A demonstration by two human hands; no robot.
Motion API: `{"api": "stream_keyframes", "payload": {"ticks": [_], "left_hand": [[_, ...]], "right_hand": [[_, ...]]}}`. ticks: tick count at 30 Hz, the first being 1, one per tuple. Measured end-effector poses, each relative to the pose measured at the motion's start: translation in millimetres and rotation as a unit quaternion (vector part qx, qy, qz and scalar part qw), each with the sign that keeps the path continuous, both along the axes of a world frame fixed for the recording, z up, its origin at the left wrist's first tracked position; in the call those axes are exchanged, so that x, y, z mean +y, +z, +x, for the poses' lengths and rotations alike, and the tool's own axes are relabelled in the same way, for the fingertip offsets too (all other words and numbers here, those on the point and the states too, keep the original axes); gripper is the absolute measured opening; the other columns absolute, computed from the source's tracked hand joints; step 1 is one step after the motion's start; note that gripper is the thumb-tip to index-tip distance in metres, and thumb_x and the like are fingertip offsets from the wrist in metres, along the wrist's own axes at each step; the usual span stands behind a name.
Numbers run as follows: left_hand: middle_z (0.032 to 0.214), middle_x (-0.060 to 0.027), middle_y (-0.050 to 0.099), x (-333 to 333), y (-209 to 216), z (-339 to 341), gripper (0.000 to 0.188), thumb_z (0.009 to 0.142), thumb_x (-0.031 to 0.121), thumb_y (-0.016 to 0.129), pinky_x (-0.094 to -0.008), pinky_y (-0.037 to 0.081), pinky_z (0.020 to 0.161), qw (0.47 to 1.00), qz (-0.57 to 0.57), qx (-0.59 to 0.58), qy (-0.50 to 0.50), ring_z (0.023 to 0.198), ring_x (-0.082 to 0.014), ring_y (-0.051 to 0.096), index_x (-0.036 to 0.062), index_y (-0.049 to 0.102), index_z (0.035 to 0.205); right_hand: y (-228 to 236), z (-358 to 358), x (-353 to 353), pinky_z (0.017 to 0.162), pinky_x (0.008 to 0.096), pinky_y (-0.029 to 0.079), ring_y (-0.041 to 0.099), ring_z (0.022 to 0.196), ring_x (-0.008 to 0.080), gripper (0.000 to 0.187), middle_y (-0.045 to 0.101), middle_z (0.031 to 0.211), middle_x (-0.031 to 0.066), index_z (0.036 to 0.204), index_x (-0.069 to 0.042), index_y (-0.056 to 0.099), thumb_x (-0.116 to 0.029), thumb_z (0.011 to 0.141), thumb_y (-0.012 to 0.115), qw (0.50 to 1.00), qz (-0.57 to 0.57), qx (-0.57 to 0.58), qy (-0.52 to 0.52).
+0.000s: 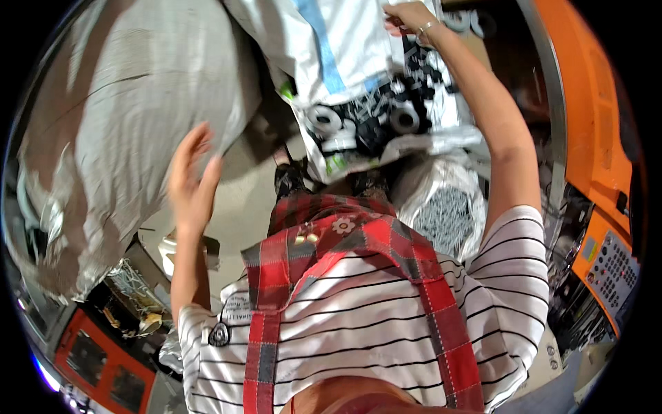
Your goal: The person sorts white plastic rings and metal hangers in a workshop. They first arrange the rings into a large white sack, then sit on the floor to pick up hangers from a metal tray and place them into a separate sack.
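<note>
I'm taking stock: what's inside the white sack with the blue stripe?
In its opening, the white sack shows black pieces, white rings and thin grey pieces. The sack itself and these top pieces hide anything deeper.

Small dark lettering [238,308] and a round emblem [219,334] mark the striped shirt [345,314]; markings on the button panel [614,269] are too small to read.

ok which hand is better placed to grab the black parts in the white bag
Probably the right hand: it is at the white bag, close to the black parts. The left hand is open but farther off, near the big grey sack.
</note>
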State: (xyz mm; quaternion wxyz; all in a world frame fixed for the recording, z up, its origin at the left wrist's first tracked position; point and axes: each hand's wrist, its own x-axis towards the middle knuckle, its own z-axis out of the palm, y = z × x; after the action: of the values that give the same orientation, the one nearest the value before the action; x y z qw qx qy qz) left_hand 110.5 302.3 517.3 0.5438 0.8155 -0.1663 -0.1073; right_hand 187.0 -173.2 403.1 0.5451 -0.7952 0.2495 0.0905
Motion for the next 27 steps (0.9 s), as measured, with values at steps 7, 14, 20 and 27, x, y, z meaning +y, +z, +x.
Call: {"api": "stream_keyframes", "payload": {"ticks": [7, 14, 20, 27], "left_hand": [[0.135, -0.0225, 0.030, -101.3, -344.5, -40.2, 0.087, 0.076, 0.040, 0.068, -0.0480, 0.043, 0.090, 0.672, -0.041, 0.735, 0.082, 0.120, -0.0348, 0.038, 0.0006, 0.020, 0.136], [0.147, -0.0166, -0.002, -203.7, -521.7, -85.4, 0.111, 0.067, 0.056, 0.069, -0.0628, 0.026, 0.095, 0.571, 0.003, 0.754, 0.324, 0.131, -0.0433, 0.012, 0.0142, -0.001, 0.142], [0.137, -0.0107, 0.018, -217.9, -601.2, -98.4, 0.075, 0.077, 0.051, 0.061, -0.0630, 0.025, 0.094, 0.611, -0.027, 0.694, 0.380, 0.128, -0.0343, 0.017, 0.0184, 0.024, 0.135], [0.116, -0.0082, 0.038, -216.8, -643.9, -103.1, 0.074, 0.061, 0.035, 0.079, -0.0638, 0.028, 0.087, 0.576, 0.002, 0.732, 0.364, 0.118, -0.0304, 0.032, 0.0248, 0.040, 0.123]], "right_hand": [[-264.7, -243.6, -82.8, 0.057, 0.0357, 0.053, 0.059, 0.066, 0.0227, 0.032, 0.059, 0.079, 0.0103, 0.097, -0.002, 0.055, -0.026, 0.079, 0.066, 0.875, 0.182, 0.243, -0.378], [-477.6, -317.3, -77.2, 0.087, 0.0445, 0.043, 0.046, 0.106, 0.0347, 0.065, 0.040, 0.121, 0.0230, 0.126, 0.000, 0.035, -0.030, 0.077, 0.067, 0.724, 0.312, 0.255, -0.560], [-557.5, -290.6, -80.6, 0.103, 0.0534, 0.028, 0.015, 0.132, 0.0384, 0.078, 0.004, 0.147, 0.0146, 0.142, -0.011, 0.015, -0.028, 0.082, 0.063, 0.650, 0.331, 0.193, -0.657], [-667.3, -338.7, -114.9, 0.050, 0.0351, 0.036, 0.044, 0.064, 0.0249, 0.038, 0.049, 0.102, 0.0163, 0.108, -0.009, 0.052, -0.030, 0.079, 0.063, 0.633, 0.254, 0.173, -0.711]]}}
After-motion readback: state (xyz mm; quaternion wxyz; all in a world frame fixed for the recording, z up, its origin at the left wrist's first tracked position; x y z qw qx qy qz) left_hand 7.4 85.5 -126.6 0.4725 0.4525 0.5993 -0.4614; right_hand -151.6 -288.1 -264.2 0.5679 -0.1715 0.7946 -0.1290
